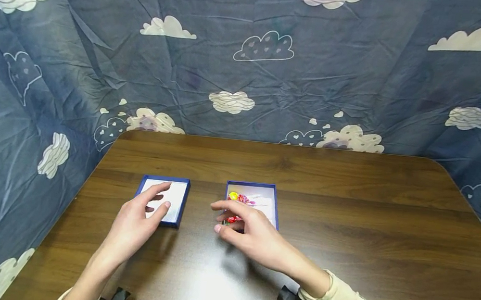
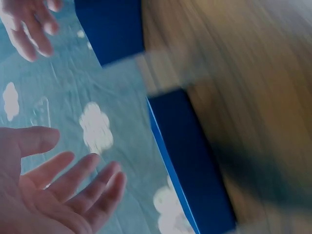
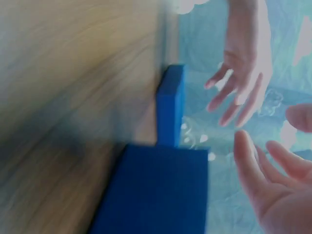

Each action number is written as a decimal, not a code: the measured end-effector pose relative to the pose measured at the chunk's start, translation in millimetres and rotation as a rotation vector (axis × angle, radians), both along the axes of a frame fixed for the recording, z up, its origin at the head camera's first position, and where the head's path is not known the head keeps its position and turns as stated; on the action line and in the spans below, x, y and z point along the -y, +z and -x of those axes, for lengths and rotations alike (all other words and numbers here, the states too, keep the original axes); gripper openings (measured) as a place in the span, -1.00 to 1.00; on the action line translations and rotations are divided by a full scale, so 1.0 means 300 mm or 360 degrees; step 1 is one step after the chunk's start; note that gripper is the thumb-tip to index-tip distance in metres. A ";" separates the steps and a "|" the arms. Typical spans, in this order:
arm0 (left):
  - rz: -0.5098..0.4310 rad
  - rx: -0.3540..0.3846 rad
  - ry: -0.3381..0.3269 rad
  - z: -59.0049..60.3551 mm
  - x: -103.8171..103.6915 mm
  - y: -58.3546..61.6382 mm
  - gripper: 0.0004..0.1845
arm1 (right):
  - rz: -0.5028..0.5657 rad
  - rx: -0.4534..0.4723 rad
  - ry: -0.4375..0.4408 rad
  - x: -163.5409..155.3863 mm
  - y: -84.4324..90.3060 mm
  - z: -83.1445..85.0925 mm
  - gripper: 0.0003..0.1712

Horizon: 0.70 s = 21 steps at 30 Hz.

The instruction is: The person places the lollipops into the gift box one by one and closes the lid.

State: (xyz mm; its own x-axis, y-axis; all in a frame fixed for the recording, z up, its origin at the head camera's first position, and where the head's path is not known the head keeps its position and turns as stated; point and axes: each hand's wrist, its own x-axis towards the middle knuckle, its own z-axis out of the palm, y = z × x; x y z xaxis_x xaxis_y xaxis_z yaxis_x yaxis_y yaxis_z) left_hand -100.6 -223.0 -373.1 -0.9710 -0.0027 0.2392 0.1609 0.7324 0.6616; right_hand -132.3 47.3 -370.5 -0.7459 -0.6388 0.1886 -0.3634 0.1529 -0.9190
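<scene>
Two shallow blue boxes stand on the table. The left box (image 1: 184, 202) has a white inside, and my left hand (image 1: 134, 219) hovers over its near left part with loosely bent fingers, holding nothing. In the right box (image 1: 276, 206) lie several lollipops (image 1: 236, 197) in red and yellow wrappers, their white sticks pointing right. Above that box's near left side is my right hand (image 1: 254, 231), fingers relaxed and nothing between them; it hides part of the lollipops. Both wrist views show the hands apart from the blue box walls (image 2: 187, 161) (image 3: 156, 190).
The brown wooden table (image 1: 366, 239) reflects a bright light near its front. Behind it hangs a blue cloth (image 1: 339, 72) printed with clouds. A black wrist device (image 1: 288, 297) shows under the right sleeve.
</scene>
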 end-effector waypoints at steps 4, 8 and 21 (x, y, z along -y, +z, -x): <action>0.0169 0.0066 0.0073 -0.016 0.078 0.001 -0.53 | 0.0034 0.0206 0.0172 0.051 0.018 -0.021 -0.53; 0.0212 0.0239 0.0118 -0.024 0.147 -0.001 -0.48 | 0.0053 0.0412 0.0267 0.109 0.014 -0.034 -0.50; -0.0118 0.0627 -0.0056 0.032 0.335 -0.074 -0.42 | 0.0147 0.0677 -0.0137 0.300 -0.073 -0.014 -0.30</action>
State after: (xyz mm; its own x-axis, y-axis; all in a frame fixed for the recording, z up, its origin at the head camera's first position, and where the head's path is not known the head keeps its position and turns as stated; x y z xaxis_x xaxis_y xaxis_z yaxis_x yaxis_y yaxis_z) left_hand -110.2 -323.5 -395.3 -0.9881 0.0288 -0.1510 -0.0915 0.6791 0.7283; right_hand -128.1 -42.7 -392.5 -0.8193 -0.5657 -0.0933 0.0606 0.0763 -0.9952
